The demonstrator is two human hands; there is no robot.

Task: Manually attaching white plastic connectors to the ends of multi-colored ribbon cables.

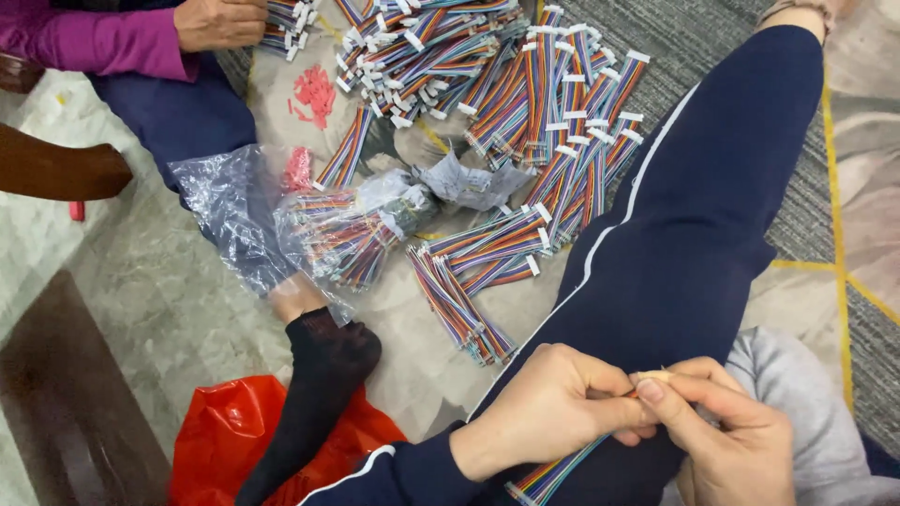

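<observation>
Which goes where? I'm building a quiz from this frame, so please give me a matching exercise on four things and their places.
1. red plastic bag
2. clear bag of cables
3. rainbow ribbon cable
4. small red pieces

A. top, on the mat beside the cable pile
B. bottom left, on the floor
C. between the left hand and right hand
D. centre left, by a foot

Pairs: 1-B, 2-D, 3-C, 4-A
</observation>
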